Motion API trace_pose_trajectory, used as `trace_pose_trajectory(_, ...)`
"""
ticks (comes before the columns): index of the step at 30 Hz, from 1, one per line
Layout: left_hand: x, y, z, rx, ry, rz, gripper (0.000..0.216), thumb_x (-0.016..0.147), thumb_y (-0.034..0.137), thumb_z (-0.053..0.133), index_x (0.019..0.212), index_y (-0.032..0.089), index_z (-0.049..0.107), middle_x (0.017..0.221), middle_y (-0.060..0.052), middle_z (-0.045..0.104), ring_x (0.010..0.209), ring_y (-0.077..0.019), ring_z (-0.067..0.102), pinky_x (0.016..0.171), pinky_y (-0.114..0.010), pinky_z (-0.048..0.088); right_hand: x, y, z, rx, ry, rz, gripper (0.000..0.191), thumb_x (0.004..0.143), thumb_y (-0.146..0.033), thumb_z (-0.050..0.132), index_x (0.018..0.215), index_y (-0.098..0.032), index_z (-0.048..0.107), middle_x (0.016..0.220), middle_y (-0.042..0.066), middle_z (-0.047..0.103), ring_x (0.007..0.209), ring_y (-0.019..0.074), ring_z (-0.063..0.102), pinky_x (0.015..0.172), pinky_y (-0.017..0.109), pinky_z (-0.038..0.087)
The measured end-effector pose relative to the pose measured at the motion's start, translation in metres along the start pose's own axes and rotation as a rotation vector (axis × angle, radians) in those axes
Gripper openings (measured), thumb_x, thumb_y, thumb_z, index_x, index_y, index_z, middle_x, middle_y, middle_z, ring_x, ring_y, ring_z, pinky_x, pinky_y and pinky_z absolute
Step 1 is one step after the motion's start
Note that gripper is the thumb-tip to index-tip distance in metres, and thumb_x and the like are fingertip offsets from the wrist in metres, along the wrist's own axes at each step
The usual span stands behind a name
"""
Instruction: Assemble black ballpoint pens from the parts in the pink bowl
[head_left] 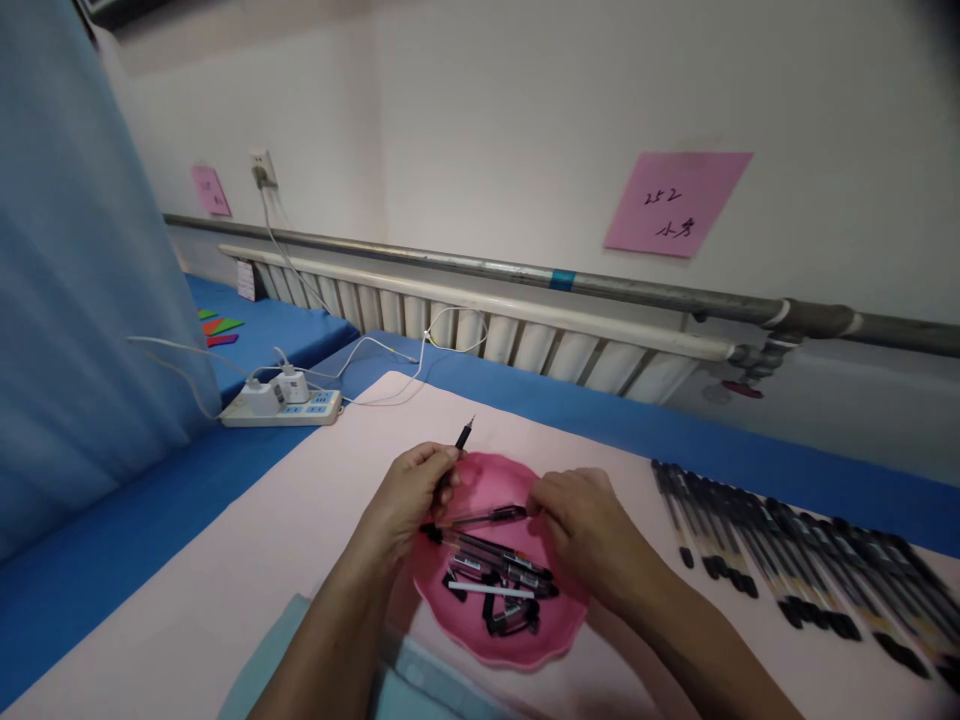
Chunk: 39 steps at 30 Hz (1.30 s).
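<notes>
Pink plastic with a scalloped rim, the shallow dish [517, 655] lies on the pale pink mat [300, 520] that covers the blue desk [112, 560], and both hands work just above it. The left hand [409, 495] is closed in a fingertip pinch on a thin black pen refill [463, 438], whose point sticks up and away beyond the far rim. The right hand [581, 530] is curled with its fingers down and appears to pinch one end of a clear pen barrel [487, 517], which reaches across the dish towards the left hand. Under them a loose heap of black and clear pen parts [499, 585] fills the dish, and a long row of black pens [787, 560] lies on the mat to the right. By the look of it, the step in hand is bringing refill and barrel together. That calls for turning the refill in line with the barrel's open end and for a steady, fine grip.
</notes>
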<state>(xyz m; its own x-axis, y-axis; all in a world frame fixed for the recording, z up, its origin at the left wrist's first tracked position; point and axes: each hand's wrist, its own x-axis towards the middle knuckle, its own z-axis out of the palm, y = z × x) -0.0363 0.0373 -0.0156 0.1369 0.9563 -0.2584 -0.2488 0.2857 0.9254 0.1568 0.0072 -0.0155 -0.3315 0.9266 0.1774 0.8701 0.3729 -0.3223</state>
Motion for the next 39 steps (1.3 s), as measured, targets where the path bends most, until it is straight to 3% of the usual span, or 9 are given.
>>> trace_pose_trajectory(10, -0.001, 0.001, 0.000, 0.002, -0.003, 0.006, 0.024, 0.067, 0.036, 0.064, 0.076, 0.014, 0.060, 0.053, 0.005, 0.050, 0.038, -0.0034, 0.037, 0.036, -0.016, 0.024, -0.006, -0.015, 0.006, -0.040, -0.271, -0.122, 0.018, 0.075, -0.011, 0.056, 0.071, -0.022, 0.069, 0.082, 0.005, 0.064, 0.086, 0.0213, 0.049, 0.075, 0.035, 0.025)
trace_pose_trajectory(12, -0.001, 0.001, 0.000, 0.004, -0.007, 0.005, 0.023, 0.067, 0.036, 0.064, 0.076, 0.014, 0.060, 0.053, 0.005, 0.050, 0.037, -0.0034, 0.036, 0.036, -0.016, 0.024, -0.006, -0.016, 0.010, -0.087, -0.266, -0.115, 0.014, 0.076, -0.013, 0.058, 0.074, -0.021, 0.069, 0.085, 0.007, 0.063, 0.089, 0.0230, 0.049, 0.076, 0.036, 0.025)
trace_pose_trajectory(16, -0.002, 0.001, 0.000, 0.000, -0.010, 0.017, 0.024, 0.068, 0.036, 0.064, 0.076, 0.014, 0.060, 0.053, 0.005, 0.050, 0.038, -0.0032, 0.036, 0.037, -0.016, 0.024, -0.002, -0.012, 0.008, -0.127, -0.136, -0.059, 0.026, 0.084, -0.008, 0.046, 0.092, -0.021, 0.067, 0.095, 0.008, 0.063, 0.091, 0.0213, 0.050, 0.077, 0.034, 0.027)
trace_pose_trajectory(19, -0.002, 0.002, 0.001, -0.009, -0.003, 0.013, 0.024, 0.067, 0.035, 0.064, 0.076, 0.014, 0.059, 0.053, 0.005, 0.050, 0.038, -0.0031, 0.036, 0.037, -0.016, 0.024, -0.002, -0.014, 0.004, -0.097, -0.117, -0.067, 0.023, 0.085, -0.011, 0.044, 0.088, -0.019, 0.066, 0.090, 0.006, 0.064, 0.084, 0.0195, 0.051, 0.075, 0.033, 0.029)
trace_pose_trajectory(23, -0.002, 0.002, 0.001, 0.003, 0.002, 0.005, 0.024, 0.066, 0.035, 0.064, 0.076, 0.014, 0.059, 0.053, 0.006, 0.050, 0.038, -0.0032, 0.036, 0.037, -0.016, 0.024, -0.003, -0.021, 0.007, -0.056, -0.218, -0.159, 0.015, 0.081, -0.015, 0.050, 0.074, -0.019, 0.062, 0.083, 0.004, 0.065, 0.077, 0.0180, 0.054, 0.072, 0.031, 0.032)
trace_pose_trajectory(29, -0.002, 0.003, 0.001, 0.008, -0.001, 0.025, 0.024, 0.066, 0.037, 0.065, 0.073, 0.014, 0.058, 0.053, 0.006, 0.050, 0.039, -0.0036, 0.037, 0.038, -0.016, 0.025, 0.003, -0.015, 0.013, -0.250, -0.158, -0.046, 0.022, 0.083, -0.011, 0.041, 0.077, -0.017, 0.062, 0.081, 0.007, 0.067, 0.074, 0.0207, 0.057, 0.067, 0.033, 0.031)
trace_pose_trajectory(33, -0.002, 0.003, 0.002, 0.008, 0.004, 0.037, 0.025, 0.064, 0.037, 0.067, 0.069, 0.014, 0.057, 0.052, 0.005, 0.051, 0.038, -0.0034, 0.037, 0.038, -0.017, 0.025, 0.001, -0.014, 0.002, -0.235, -0.116, 0.015, 0.020, 0.081, -0.010, 0.043, 0.075, -0.017, 0.061, 0.081, 0.007, 0.066, 0.073, 0.0194, 0.056, 0.064, 0.031, 0.030)
trace_pose_trajectory(39, -0.002, 0.003, 0.001, 0.005, 0.006, 0.029, 0.026, 0.063, 0.038, 0.067, 0.069, 0.014, 0.058, 0.052, 0.005, 0.051, 0.039, -0.0037, 0.037, 0.038, -0.017, 0.024, -0.020, -0.016, -0.011, -0.100, -0.369, 0.041, 0.022, 0.063, -0.005, 0.047, 0.054, -0.020, 0.059, 0.053, 0.001, 0.060, 0.050, 0.0129, 0.043, 0.054, 0.028, 0.025)
